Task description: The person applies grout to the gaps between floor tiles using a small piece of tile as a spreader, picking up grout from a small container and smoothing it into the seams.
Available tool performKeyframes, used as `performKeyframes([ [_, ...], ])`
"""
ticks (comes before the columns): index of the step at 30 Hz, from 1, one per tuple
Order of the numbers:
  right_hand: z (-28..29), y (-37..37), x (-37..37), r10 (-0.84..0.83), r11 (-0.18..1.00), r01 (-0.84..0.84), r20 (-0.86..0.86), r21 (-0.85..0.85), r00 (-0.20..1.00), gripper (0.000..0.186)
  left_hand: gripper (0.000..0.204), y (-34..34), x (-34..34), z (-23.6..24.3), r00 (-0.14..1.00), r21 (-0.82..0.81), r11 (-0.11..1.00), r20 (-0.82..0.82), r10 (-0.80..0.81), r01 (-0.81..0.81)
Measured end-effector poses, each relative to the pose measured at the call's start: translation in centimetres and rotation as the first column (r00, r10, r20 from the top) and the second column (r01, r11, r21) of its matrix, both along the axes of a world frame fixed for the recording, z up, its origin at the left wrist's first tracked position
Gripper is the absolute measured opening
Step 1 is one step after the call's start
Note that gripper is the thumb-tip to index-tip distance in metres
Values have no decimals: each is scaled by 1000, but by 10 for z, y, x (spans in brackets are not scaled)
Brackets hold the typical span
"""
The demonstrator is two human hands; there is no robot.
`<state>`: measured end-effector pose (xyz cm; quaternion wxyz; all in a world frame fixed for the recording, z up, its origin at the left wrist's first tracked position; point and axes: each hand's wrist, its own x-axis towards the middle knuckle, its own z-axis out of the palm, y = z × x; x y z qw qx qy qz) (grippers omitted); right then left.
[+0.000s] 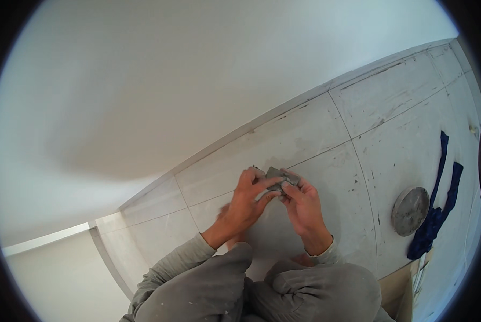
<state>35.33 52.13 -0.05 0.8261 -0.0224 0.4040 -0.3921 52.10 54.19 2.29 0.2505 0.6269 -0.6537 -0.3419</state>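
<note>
My left hand and my right hand meet at a small, squarish, dark grey-green piece; I cannot make out what it is. Both hands are closed on it, with the fingers of the left over its lower left part and the right thumb pressed on its front near its lower edge. Some of it is hidden under the fingers. The hands are above the pale tiled floor, between my knees in grey trousers.
A white wall with a skirting runs along the far side. Grimy tiles lie below it. To the right are a round grey, stained disc-shaped thing, a dark blue cloth with two long strips, and tan boards at the lower edge.
</note>
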Motion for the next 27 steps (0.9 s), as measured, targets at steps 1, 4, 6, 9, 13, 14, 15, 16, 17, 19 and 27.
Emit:
performKeyframes([
  [1,0,1,-2,2,1000,-2,2,2,1000,40,41,2,-2,0,1000,15,1000,-25,-5,6],
  [4,2,2,-10,8,999,-9,26,45,1000,39,37,0,-3,3,997,-33,998,55,-52,54],
  [6,1,3,-16,-18,989,6,81,145,997,38,37,-7,-6,6,994,-9,996,63,-92,93],
  [9,1,2,-22,-71,979,49,103,197,992,37,36,-15,-11,-1,985,31,986,52,-167,166],
  [13,-11,9,-26,-95,973,79,65,218,993,39,37,-14,-4,-16,964,29,964,29,-264,264],
  [14,-14,11,-33,-133,977,126,27,169,991,39,37,-12,-1,-18,960,35,961,30,-277,276],
  [15,-16,12,-40,-177,977,177,-12,122,984,40,39,-10,2,-20,963,-6,963,-13,-268,268],
  [16,-16,11,-47,-193,972,192,-8,136,981,40,41,-4,7,-20,965,-40,966,-53,-258,257],
  [17,-12,6,-57,-216,972,226,-140,62,966,40,41,2,13,-22,960,-25,961,-51,-276,275],
  [19,-3,0,-76,-258,965,261,-306,-33,916,41,44,11,28,-26,981,94,976,-29,-193,195],
  [27,24,70,-225,-390,916,354,-619,-187,682,51,40,15,26,-44,954,224,932,25,-298,285],
])
